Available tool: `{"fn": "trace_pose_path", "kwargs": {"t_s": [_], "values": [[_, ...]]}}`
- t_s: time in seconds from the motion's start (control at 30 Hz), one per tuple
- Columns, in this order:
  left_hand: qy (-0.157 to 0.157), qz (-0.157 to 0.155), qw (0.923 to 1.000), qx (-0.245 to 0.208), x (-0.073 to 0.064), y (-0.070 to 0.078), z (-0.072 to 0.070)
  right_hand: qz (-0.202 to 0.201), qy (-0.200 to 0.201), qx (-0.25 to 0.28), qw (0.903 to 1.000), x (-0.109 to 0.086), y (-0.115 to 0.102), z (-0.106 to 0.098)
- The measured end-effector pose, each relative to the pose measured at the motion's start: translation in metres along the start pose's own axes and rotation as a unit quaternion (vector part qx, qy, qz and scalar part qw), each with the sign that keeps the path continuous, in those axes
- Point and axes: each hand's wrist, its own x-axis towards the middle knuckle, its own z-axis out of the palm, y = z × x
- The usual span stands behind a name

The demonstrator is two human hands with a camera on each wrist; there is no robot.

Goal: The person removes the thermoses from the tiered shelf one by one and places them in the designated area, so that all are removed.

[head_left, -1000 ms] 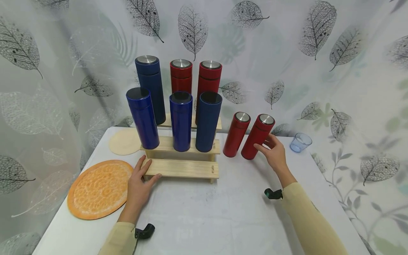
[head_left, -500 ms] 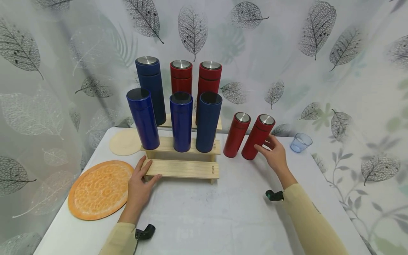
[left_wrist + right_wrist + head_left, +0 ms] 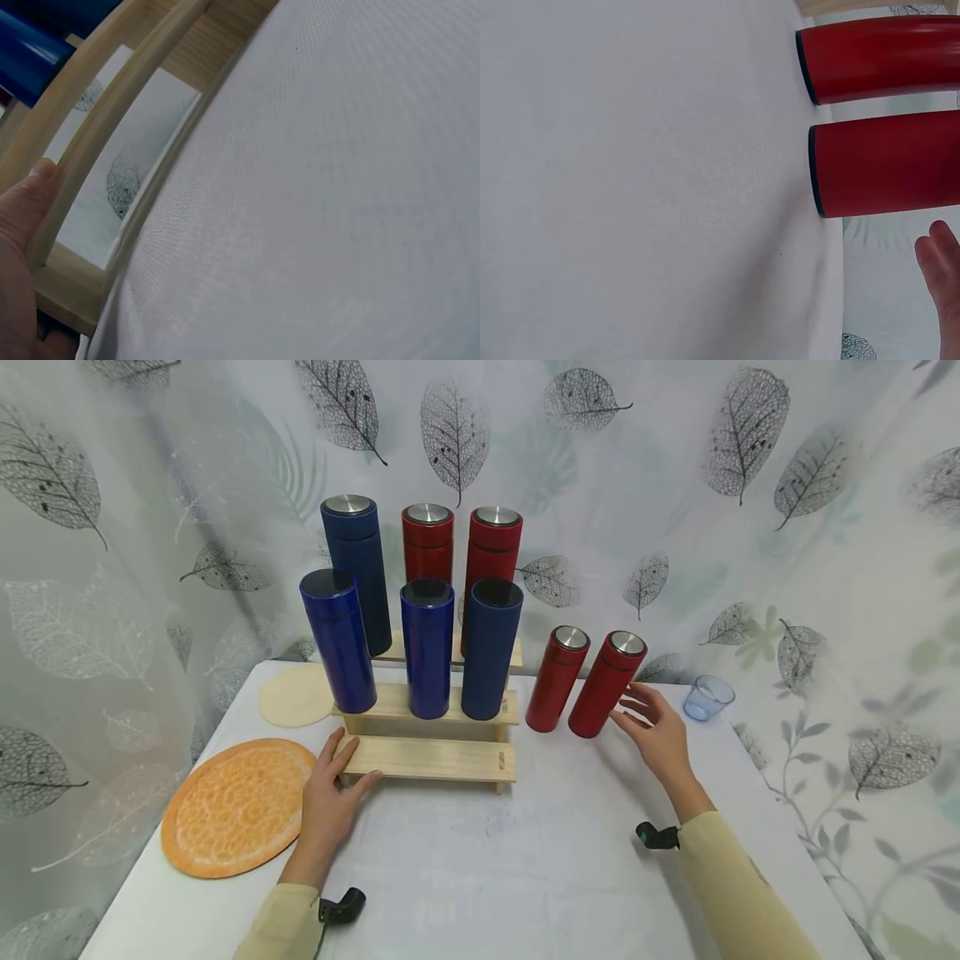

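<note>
My left hand [image 3: 330, 789] grips the left end of the lowest step of a tiered wooden rack [image 3: 431, 758]; in the left wrist view its thumb [image 3: 37, 184] lies along the step's edge. On the middle step stand two glossy blue thermos flasks [image 3: 341, 643] [image 3: 428, 652] and a matte dark blue one [image 3: 491, 652]. Two red thermos flasks [image 3: 557, 681] [image 3: 606, 685] stand on the table right of the rack. Beside the outer red flask is my right hand [image 3: 658, 735], fingers extended; a gap separates it from the flask in the right wrist view.
On the top step stand a dark blue flask [image 3: 358, 577] and two red flasks [image 3: 427, 547] [image 3: 491, 556]. An orange round mat [image 3: 236, 810] and a pale round disc [image 3: 296, 695] lie at the left. A small blue glass [image 3: 708, 697] stands near the table's right edge.
My right hand has let go of the outer red thermos flask and moved slightly right and back from it. My left hand stays on the rack.
</note>
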Motion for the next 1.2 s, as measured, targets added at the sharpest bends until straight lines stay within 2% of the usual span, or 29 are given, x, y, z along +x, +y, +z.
{"fn": "trace_pose_path", "kwargs": {"t_s": [0.27,0.53,0.83,1.07,1.2], "values": [[0.009,0.007,0.9999,0.009,0.002,-0.003,0.002,-0.016,0.008,0.012,0.9998,-0.014,-0.01,-0.009],[0.01,0.006,0.9999,-0.002,0.002,-0.002,0.001,-0.05,0.016,0.031,0.9982,-0.023,-0.025,-0.015],[0.004,-0.006,0.9999,0.01,0.001,-0.001,0.001,-0.076,0.007,0.062,0.9951,-0.034,-0.047,-0.011],[0.0,-0.003,1.0,0.001,0.002,-0.002,0.0,-0.102,-0.003,0.063,0.9928,-0.036,-0.063,-0.003],[-0.005,-0.011,0.9999,0.001,0.002,-0.004,0.001,-0.107,-0.012,0.069,0.9918,-0.036,-0.069,0.0]]}}
